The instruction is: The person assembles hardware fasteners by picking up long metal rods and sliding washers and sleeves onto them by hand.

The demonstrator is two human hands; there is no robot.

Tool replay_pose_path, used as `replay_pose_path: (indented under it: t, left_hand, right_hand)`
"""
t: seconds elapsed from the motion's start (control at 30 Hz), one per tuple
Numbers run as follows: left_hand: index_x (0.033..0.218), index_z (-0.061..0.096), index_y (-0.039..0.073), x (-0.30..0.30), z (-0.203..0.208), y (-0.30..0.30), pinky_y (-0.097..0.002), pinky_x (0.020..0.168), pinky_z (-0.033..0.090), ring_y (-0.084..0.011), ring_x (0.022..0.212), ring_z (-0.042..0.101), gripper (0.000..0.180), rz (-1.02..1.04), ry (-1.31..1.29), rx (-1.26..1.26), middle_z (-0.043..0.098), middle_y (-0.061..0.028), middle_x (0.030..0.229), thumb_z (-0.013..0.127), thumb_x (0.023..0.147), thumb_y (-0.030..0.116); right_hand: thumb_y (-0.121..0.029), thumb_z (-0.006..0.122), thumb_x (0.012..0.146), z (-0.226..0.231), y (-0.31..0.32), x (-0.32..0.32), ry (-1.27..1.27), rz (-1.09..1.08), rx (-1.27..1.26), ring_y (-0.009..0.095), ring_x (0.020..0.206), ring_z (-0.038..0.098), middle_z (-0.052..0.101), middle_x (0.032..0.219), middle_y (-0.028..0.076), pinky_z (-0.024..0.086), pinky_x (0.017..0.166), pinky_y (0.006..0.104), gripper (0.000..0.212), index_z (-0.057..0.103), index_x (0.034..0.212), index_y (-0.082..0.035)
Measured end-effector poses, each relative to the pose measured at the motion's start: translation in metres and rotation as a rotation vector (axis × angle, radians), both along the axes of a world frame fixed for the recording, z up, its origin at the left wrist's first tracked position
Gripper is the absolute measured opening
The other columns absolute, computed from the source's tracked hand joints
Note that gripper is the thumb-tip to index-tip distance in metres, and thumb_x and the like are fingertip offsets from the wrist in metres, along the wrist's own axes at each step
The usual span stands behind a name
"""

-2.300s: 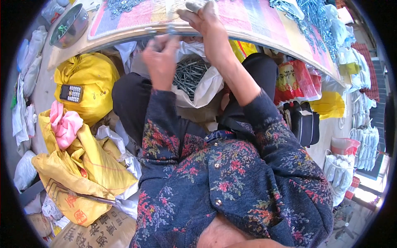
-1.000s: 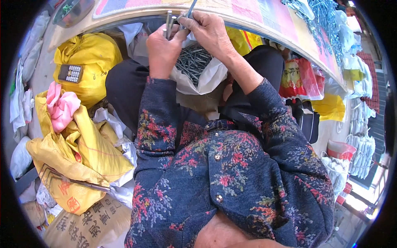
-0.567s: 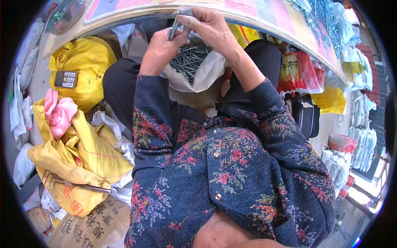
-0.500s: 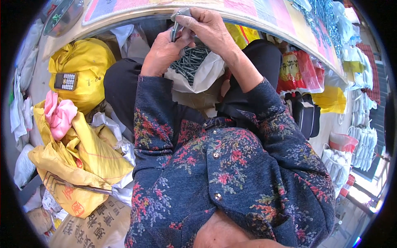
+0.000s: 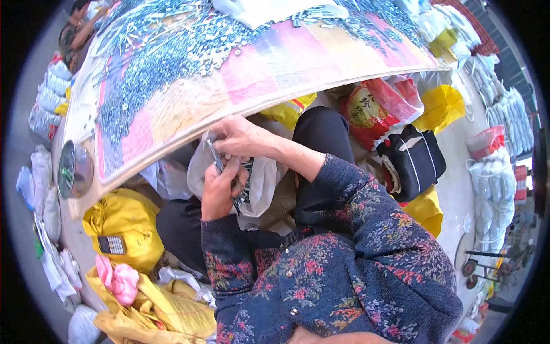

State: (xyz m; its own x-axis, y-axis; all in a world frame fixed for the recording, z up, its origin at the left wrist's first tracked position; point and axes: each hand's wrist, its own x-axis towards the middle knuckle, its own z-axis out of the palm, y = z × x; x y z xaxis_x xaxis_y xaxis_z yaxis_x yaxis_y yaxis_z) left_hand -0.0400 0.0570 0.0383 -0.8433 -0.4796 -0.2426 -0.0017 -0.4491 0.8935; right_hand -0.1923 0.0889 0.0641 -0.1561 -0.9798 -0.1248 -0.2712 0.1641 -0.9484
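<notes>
My left hand (image 5: 219, 188) is closed around a slim grey metal bolt (image 5: 216, 157), its finer details too small to make out. Fingers of my right hand (image 5: 243, 136) pinch the bolt's upper end, where something grey shows at the fingertips. Both hands are close together just below the table's near edge. Under them, between my knees, a white sack (image 5: 264, 189) hangs open with dark metal bolts (image 5: 243, 195) inside, partly hidden by my left hand.
Heaps of small metal fasteners (image 5: 172, 60) cover much of the table (image 5: 252, 83). A bowl (image 5: 75, 169) sits at its left corner. Left of me, a phone (image 5: 112, 245) rests on a yellow sack (image 5: 134, 221). A red bag (image 5: 366, 112) and a black bag (image 5: 413, 160) stand right. Another person (image 5: 75, 34) is far left.
My view has shifted, so more of the table and its heaped fasteners shows and my hands appear lower. Both hands still hold the bolt together above the sack.
</notes>
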Motion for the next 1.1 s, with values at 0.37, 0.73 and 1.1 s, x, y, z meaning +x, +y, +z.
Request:
replay_pose_path:
  t: [0.37, 0.73, 1.1]
  left_hand:
    - [0.098, 0.055, 0.002, -0.027, -0.006, -0.004, -0.0184, 0.041, 0.027, -0.0068, 0.046, 0.041, 0.026, -0.112, 0.202, 0.313, 0.055, -0.0063, 0.065, 0.054, 0.097, 0.027]
    - [0.085, 0.056, 0.001, -0.028, -0.022, -0.004, -0.0186, 0.039, 0.025, -0.0041, 0.046, 0.035, 0.029, -0.127, 0.072, 0.316, 0.039, 0.0035, 0.056, 0.052, 0.099, 0.026]
    - [0.101, 0.058, 0.001, -0.035, -0.024, -0.005, -0.0197, 0.040, 0.029, -0.0040, 0.045, 0.030, 0.028, -0.024, 0.069, 0.358, 0.038, 0.0051, 0.059, 0.049, 0.099, 0.027]
  right_hand:
    - [-0.019, 0.073, 0.081, 0.003, 0.005, -0.035, -0.414, -0.255, -0.049, 0.006, 0.064, 0.055, 0.062, 0.071, -0.001, 0.046, 0.059, 0.0226, 0.018, 0.069, 0.087, -0.002]
    - [-0.024, 0.054, 0.090, -0.011, -0.027, -0.295, 0.464, -0.963, -0.073, 0.021, 0.085, 0.066, 0.069, 0.091, 0.017, 0.052, 0.075, 0.0352, 0.029, 0.068, 0.098, 0.000]
    - [-0.038, 0.063, 0.080, -0.025, -0.059, -0.362, 0.798, -0.871, -0.005, 0.028, 0.080, 0.066, 0.068, 0.088, 0.021, 0.051, 0.070, 0.0369, 0.043, 0.070, 0.086, 0.004]
